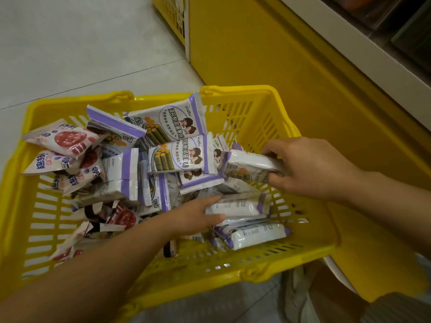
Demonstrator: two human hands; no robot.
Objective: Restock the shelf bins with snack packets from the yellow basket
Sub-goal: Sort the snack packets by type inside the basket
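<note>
A yellow plastic basket (268, 108) fills the middle of the view, holding several white-and-purple snack packets (168, 122) and, on its left side, several white-and-red ones (63, 138). My right hand (312, 166) reaches in from the right and grips a white-and-purple packet (247, 164) by its end, near the basket's right wall. My left hand (196, 217) comes in from the lower left, its thumb and fingers closed on the end of another white-and-purple packet (240, 206) lying low in the basket. A further packet (254, 234) lies just below it.
The yellow base panel of the shelf unit (291, 54) rises directly behind and right of the basket, with a white shelf edge (363, 50) above it. Pale tiled floor (70, 43) spreads to the left. My clothing shows at the bottom right.
</note>
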